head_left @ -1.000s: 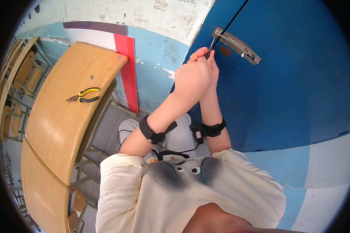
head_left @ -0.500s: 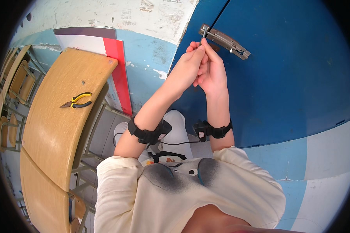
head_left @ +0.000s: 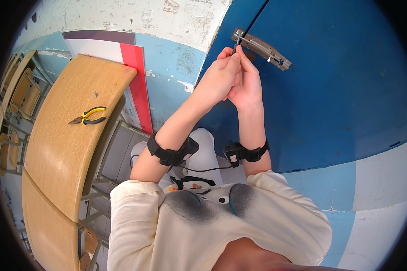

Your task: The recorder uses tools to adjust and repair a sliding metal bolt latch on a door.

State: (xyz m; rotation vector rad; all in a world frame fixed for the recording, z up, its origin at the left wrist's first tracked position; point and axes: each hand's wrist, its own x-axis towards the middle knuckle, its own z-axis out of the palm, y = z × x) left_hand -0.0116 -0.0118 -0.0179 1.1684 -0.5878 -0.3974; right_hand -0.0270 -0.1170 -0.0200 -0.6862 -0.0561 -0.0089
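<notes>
A person's left hand (head_left: 218, 80) and right hand (head_left: 249, 86) close together around a screwdriver's (head_left: 238, 39) dark handle. Its shaft points to twelve o'clock, at the near plate of a metal door bolt (head_left: 263, 49) slanting from ten to four o'clock. The right fingertip sits nearest; tip contact is unclear.

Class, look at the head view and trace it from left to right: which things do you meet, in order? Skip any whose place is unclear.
Upper wooden chair → yellow-and-black pliers → red panel strip → the person's left hand → metal door bolt.
</notes>
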